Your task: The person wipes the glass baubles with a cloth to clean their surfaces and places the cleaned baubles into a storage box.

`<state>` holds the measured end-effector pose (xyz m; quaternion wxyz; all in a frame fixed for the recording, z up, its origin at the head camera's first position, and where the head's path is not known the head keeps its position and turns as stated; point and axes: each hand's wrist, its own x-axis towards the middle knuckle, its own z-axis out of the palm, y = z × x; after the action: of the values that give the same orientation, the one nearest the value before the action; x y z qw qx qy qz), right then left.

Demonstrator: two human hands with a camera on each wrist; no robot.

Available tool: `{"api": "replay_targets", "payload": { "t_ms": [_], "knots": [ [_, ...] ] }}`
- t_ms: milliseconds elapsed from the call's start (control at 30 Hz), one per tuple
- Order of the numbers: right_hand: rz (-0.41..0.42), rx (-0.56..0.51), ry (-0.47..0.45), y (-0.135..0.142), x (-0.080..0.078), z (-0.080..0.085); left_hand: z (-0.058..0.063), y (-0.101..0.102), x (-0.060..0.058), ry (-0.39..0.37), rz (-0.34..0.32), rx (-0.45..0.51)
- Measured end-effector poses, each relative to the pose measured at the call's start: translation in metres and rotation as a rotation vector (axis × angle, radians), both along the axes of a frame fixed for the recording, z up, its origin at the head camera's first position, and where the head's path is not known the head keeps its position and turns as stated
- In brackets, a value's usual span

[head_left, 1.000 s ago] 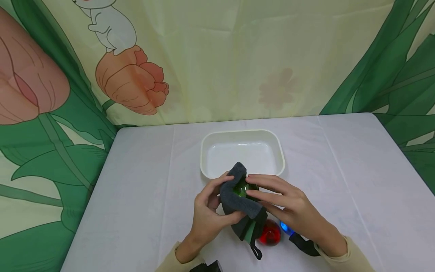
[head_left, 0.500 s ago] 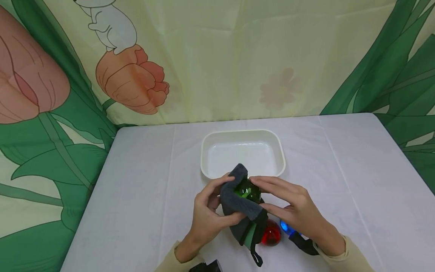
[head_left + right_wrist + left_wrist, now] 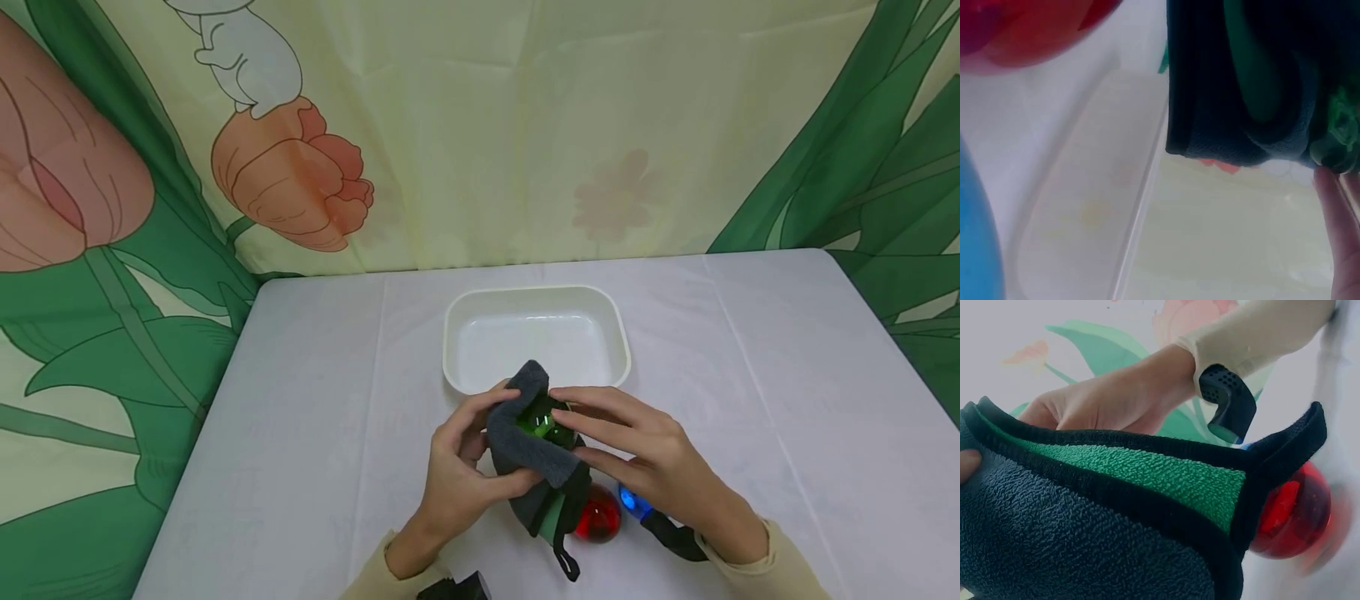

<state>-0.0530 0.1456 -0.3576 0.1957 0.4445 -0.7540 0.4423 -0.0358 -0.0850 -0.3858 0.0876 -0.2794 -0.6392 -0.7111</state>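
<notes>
In the head view, my left hand [image 3: 461, 483] grips a folded dark grey cloth [image 3: 534, 450] with black edging, a green inner side and a hanging loop. A see-through green ball [image 3: 538, 423] sits in the fold of this cloth. My right hand [image 3: 645, 446] holds the ball from the right with fingertips and thumb. The left wrist view shows the cloth [image 3: 1085, 531] close up, its green side [image 3: 1166, 481] between two black edges. At the right edge of the right wrist view, a finger [image 3: 1338, 225] touches the green ball [image 3: 1342, 122].
A see-through red ball [image 3: 598, 515] rests on the white table just right of the cloth's loop. Beside it lies a blue ball [image 3: 632, 502], partly hidden by the right hand. A white rectangular tray [image 3: 536, 291] stands behind the hands. A patterned curtain [image 3: 540, 150] hangs beyond the table.
The right fingers have shifted on the green ball, and the ball has turned slightly in the cloth. The left hand stays nearly still; the cloth's loop has swung a little.
</notes>
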Motion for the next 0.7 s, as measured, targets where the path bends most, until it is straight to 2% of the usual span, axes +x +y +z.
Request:
{"api": "replay_targets", "payload": {
  "t_ms": [200, 300, 433, 600, 700],
  "knots": [
    [-0.022, -0.074, -0.143, -0.0002, 0.0037, -0.0035, -0.0001, 0.0007, 0.0006, 0.028, -0.011, 0.002],
    [-0.015, -0.071, -0.151, 0.0002, 0.0034, -0.0044, -0.0009, 0.0008, 0.0006, 0.025, -0.001, 0.007],
    [-0.009, -0.031, -0.106, 0.0015, 0.0008, -0.0026, -0.0027, 0.0010, 0.0006, 0.030, 0.012, 0.013],
    [0.045, -0.007, 0.016, 0.0023, -0.0037, -0.0006, -0.0041, 0.0011, 0.0003, 0.039, 0.017, 0.017],
    [0.064, -0.001, 0.059, 0.0022, -0.0039, 0.0005, -0.0041, 0.0010, -0.0001, 0.037, 0.015, 0.022]
  ]
}}
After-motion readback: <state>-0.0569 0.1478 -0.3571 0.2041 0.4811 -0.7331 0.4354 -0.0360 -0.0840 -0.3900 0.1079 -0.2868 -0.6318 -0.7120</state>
